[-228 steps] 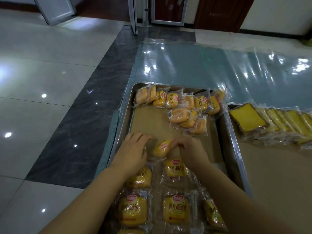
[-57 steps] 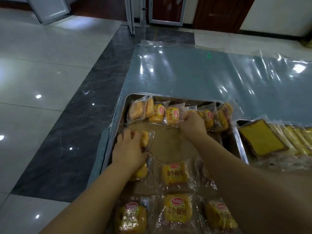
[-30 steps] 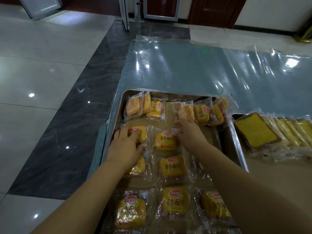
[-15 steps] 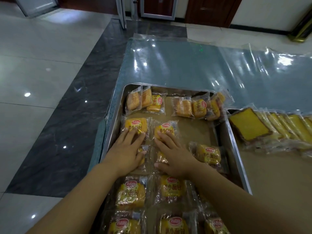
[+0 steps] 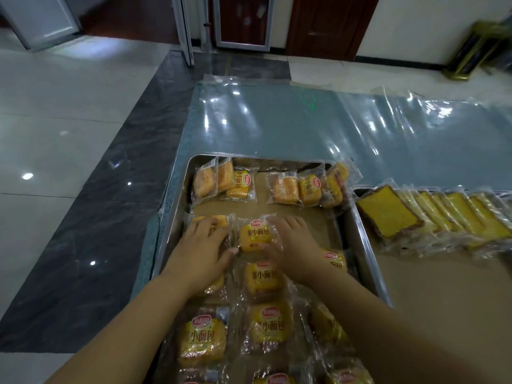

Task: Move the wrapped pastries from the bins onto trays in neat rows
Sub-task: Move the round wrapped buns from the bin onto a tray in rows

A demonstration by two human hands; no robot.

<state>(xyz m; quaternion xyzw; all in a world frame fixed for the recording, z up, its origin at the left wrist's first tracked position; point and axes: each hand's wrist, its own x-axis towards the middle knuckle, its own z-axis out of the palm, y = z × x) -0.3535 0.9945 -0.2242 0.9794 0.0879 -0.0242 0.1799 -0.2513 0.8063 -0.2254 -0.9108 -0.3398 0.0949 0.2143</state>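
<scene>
Your left hand lies flat on one wrapped pastry in the metal tray; your right hand, fingers extended, touches the middle pastry. Adjacent tray: wrapped cake slices.

Small yellow buns in clear wrappers with red logos are laid flat in rows on the brown-lined metal tray. More packs are leaned on edge along its far end. In the neighbouring tray, wrapped yellow cake slices are overlapped in one slanting row.
</scene>
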